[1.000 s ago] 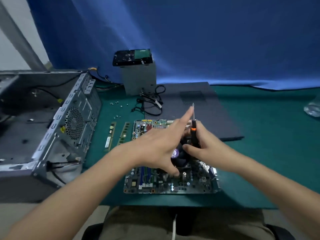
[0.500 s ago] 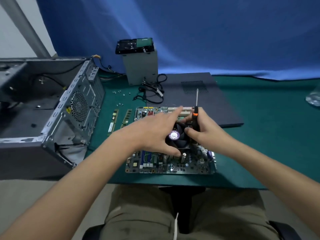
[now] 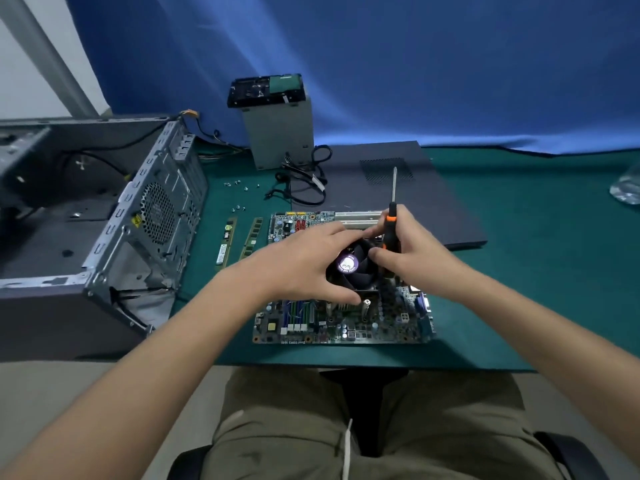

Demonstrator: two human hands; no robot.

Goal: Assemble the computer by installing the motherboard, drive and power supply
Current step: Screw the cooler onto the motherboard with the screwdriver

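Note:
The motherboard (image 3: 346, 323) lies flat on the green mat near the table's front edge, its black CPU fan (image 3: 348, 263) with a purple label in the middle. My left hand (image 3: 298, 265) grips the fan from the left, thumb at its near edge. My right hand (image 3: 412, 254) holds a black and orange screwdriver (image 3: 392, 220) upright, shaft pointing up, while its fingers touch the fan's right side. The open computer case (image 3: 104, 220) lies at the left. The grey power supply (image 3: 278, 133) stands at the back with the drive (image 3: 265, 90) on top.
Two RAM sticks (image 3: 239, 240) lie left of the motherboard, with loose screws (image 3: 239, 185) behind them. Black cables (image 3: 304, 181) trail from the power supply. The case's dark side panel (image 3: 433, 188) lies behind the board. A clear object (image 3: 627, 185) sits at the right edge.
My left hand dropped from a raised, pointing pose onto the fan and now grips it. My right hand stays at the fan with the screwdriver. The view tilted down.

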